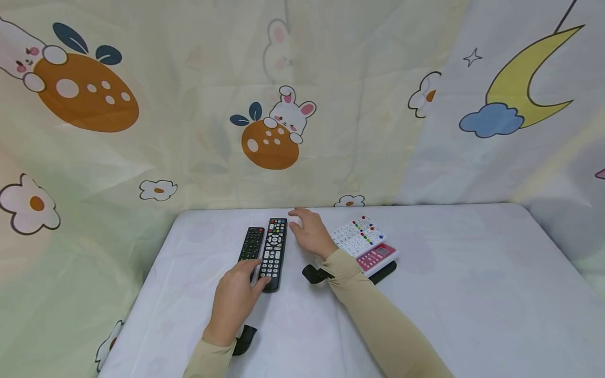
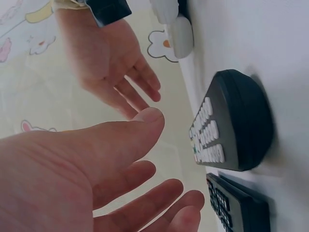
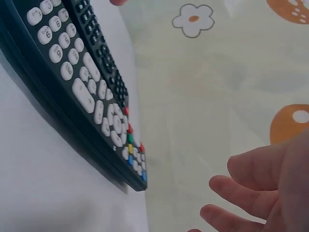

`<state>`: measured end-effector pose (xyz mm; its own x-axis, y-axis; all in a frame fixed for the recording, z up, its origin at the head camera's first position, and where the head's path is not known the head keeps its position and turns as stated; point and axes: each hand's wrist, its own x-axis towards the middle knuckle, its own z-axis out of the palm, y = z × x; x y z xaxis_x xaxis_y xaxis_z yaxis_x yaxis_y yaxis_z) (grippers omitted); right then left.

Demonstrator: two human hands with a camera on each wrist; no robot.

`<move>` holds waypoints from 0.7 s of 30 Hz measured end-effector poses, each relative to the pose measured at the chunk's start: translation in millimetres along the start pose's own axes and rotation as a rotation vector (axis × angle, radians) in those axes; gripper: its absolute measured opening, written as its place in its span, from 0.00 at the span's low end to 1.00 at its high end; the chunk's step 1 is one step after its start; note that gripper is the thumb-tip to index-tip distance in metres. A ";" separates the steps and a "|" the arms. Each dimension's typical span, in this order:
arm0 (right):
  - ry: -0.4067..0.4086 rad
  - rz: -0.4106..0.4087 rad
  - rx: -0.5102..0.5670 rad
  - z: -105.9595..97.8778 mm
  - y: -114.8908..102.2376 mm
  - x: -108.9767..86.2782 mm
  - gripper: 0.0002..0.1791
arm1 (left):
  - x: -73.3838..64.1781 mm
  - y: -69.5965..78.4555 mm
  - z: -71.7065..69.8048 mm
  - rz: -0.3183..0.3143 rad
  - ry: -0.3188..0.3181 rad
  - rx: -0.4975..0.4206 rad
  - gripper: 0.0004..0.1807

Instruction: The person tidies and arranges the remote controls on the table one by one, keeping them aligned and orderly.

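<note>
Two black remote controls lie side by side on the table. The larger remote with white buttons [image 1: 273, 252] is on the right, and the slimmer remote with dark buttons [image 1: 251, 244] is on its left. My left hand [image 1: 232, 299] hovers over their near ends, thumb and fingers spread; the left wrist view shows a gap between it and the larger remote [image 2: 248, 121]. Beyond the far right corner of that remote, my right hand [image 1: 312, 233] is held with loosely bent fingers and nothing in them. The right wrist view shows those fingers apart from the larger remote [image 3: 63, 87].
Right of my right forearm lie a white remote with coloured buttons [image 1: 357, 236], a white device with a pink face and small screen [image 1: 378, 257], and a black object [image 1: 384, 273] partly covered by it. A white cloth covers the table [image 1: 472, 294]. Behind hangs a printed curtain [image 1: 203, 105].
</note>
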<state>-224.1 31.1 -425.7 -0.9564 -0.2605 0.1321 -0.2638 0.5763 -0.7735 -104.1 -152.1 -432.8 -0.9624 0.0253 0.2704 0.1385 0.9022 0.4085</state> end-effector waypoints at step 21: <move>0.122 0.004 0.050 -41.4 19.6 -24.4 0.22 | 21.5 29.2 9.8 0.104 0.018 -0.047 0.23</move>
<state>-211.1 80.8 -418.4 -0.9664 -0.1603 0.2011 -0.2563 0.5371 -0.8036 -123.0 -120.9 -423.7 -0.9379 0.1098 0.3291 0.2489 0.8739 0.4176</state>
